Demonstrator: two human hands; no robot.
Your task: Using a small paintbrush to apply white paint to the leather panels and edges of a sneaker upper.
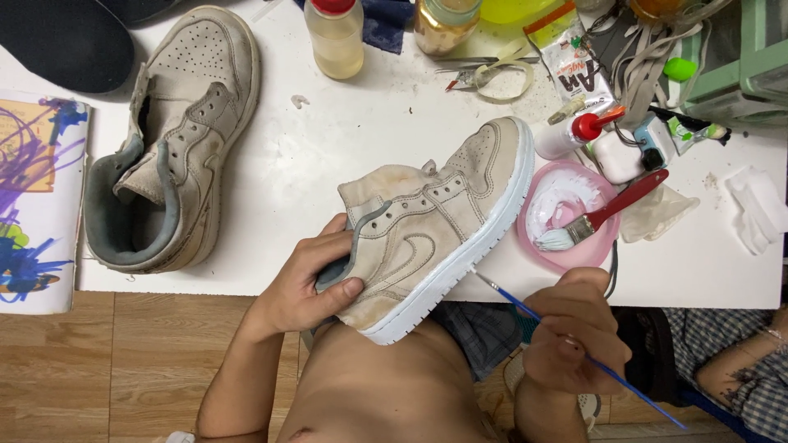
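Left hand: the left hand (316, 283) is wrapped round the heel of a beige high-top sneaker (431, 226), thumb pressed flat on the side panel, fingers tucked in at the grey collar.
Sneaker position: it's held tilted over the front edge of the white table (328, 148), toe pointing up and away toward the pink bowl, heel down near the bare torso. The midsole looks clean white.
Right hand: the right hand (574, 328) is closed in a pinch on a thin blue-handled paintbrush (574, 349), whose fine tip is set right at the midsole edge, roughly mid-length.
Paint: a pink bowl (570, 217) of white paint sits just beside the toe, with a wider red-handled brush (603, 213) laid across it, bristles coated white.
Other shoe: the matching sneaker (176, 139) is lying on the left of the table, dirtier, well apart from the held one.
Clutter: a red-capped bottle (335, 34) of yellowish liquid is parked at the far edge; loose laces (644, 57) are piled top right.
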